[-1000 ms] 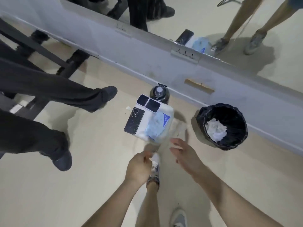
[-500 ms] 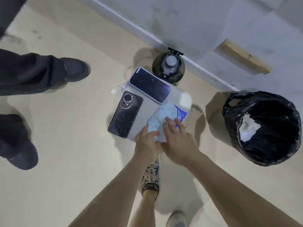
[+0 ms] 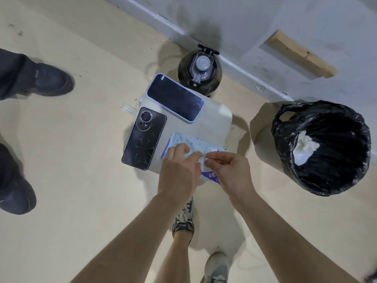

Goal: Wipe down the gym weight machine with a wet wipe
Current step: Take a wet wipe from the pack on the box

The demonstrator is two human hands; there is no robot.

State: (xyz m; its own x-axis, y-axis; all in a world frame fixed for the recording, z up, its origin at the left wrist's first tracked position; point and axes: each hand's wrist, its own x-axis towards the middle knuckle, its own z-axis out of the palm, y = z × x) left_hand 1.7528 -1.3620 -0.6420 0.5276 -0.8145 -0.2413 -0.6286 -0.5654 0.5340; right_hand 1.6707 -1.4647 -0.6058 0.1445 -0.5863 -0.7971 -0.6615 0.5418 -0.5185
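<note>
Head cam looks straight down at the floor (image 3: 71, 180) next to a grey wall (image 3: 265, 27). Wet wipe pack (image 3: 189, 141), pale blue with a purple label end, lies on the near right corner of a low white box (image 3: 212, 121), hanging a bit over the edge toward the person.

Left hand (image 3: 179, 170) sits on the pack's left side with fingers curled down over it, gripping it in place. Right hand (image 3: 230, 172) is just beside it, thumb and forefinger pinching a small pale tab (image 3: 206, 157) on top of the pack. Can't tell if that's the seal flap or the edge of a wipe, too blurry.

Also on the box: a black phone (image 3: 142, 139) face down along the left side, and a second phone (image 3: 175, 99) in a light case, screen up, at the far end. Dark bottle (image 3: 200, 74) with a clear flip lid stands behind the box against the wall.

Bin (image 3: 322, 148) with a black liner is on the right, apart from the box, with crumpled white tissue (image 3: 304, 148) inside. Someone else's dark shoes (image 3: 47, 80) show at the left edge, and the person's own sneakers (image 3: 183, 219) are below the arms.
</note>
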